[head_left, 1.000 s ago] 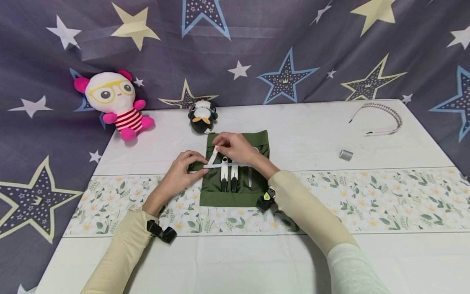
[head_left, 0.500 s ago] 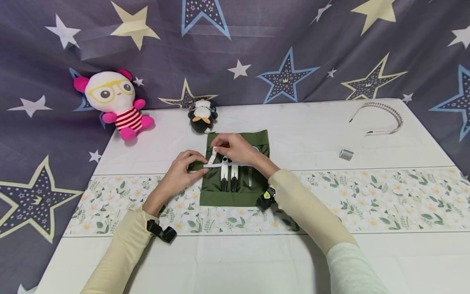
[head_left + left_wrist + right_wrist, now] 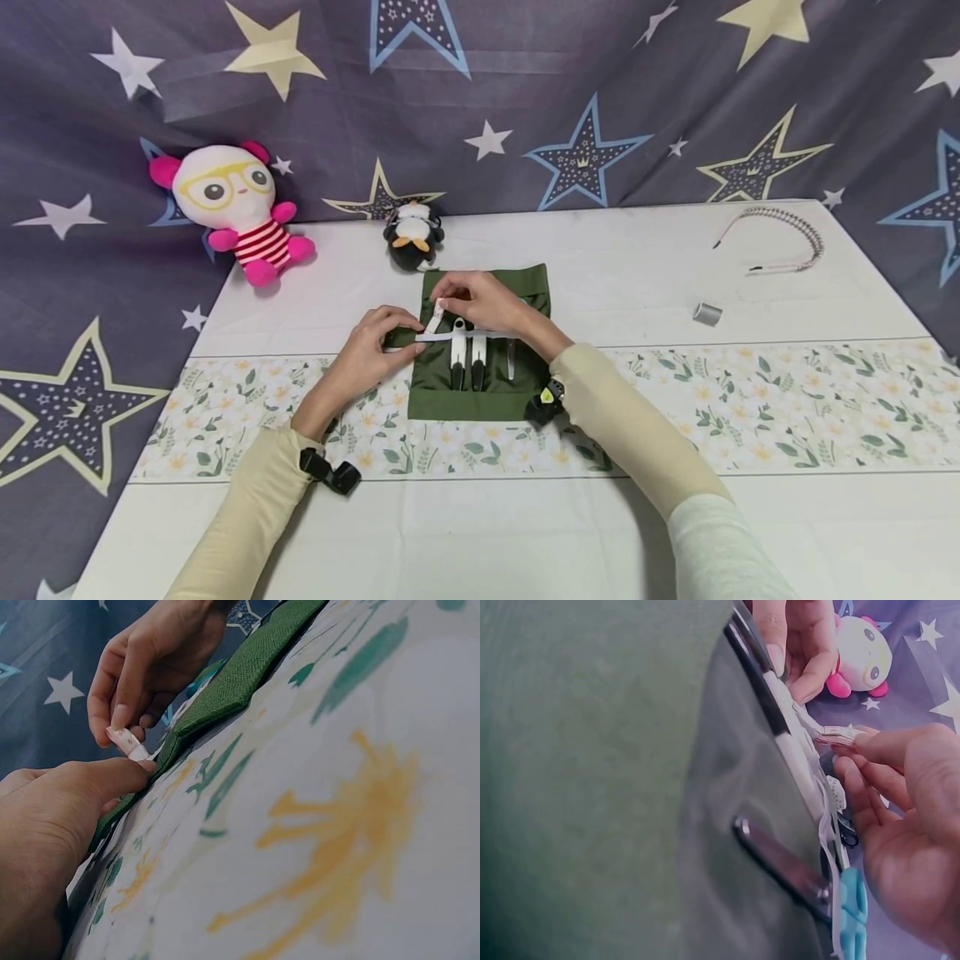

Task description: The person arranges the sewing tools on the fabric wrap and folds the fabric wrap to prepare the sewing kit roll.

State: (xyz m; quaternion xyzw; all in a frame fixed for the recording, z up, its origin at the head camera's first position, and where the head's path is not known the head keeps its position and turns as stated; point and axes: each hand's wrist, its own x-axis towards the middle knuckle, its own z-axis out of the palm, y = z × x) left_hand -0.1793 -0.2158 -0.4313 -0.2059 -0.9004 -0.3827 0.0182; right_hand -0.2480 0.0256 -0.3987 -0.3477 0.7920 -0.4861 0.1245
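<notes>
A green cloth organizer (image 3: pixel 480 407) lies spread on the table, with a white elastic band (image 3: pixel 435 337) across it. Two white tools with black ends (image 3: pixel 458 354) sit side by side under the band. Right of them are scissors, their blade (image 3: pixel 784 862) dark and their handle (image 3: pixel 853 911) teal. My right hand (image 3: pixel 483 302) pinches a small whitish strip with pinkish print (image 3: pixel 129 742), whose lower end meets the band's left part; its kind is unclear. My left hand (image 3: pixel 371 346) pinches the organizer's left edge by the band, thumb below and fingers above.
A black-and-white penguin plush (image 3: pixel 411 242) sits just behind the organizer. Farther left is a pink and white panda plush (image 3: pixel 240 196). On the right lie a grey spool (image 3: pixel 707 314) and a headband (image 3: pixel 810 242). A star-patterned curtain (image 3: pixel 540 83) hangs behind the table.
Over the last second the right hand has shifted very slightly left with the strip, which now looks a little bent. The left hand keeps its place.
</notes>
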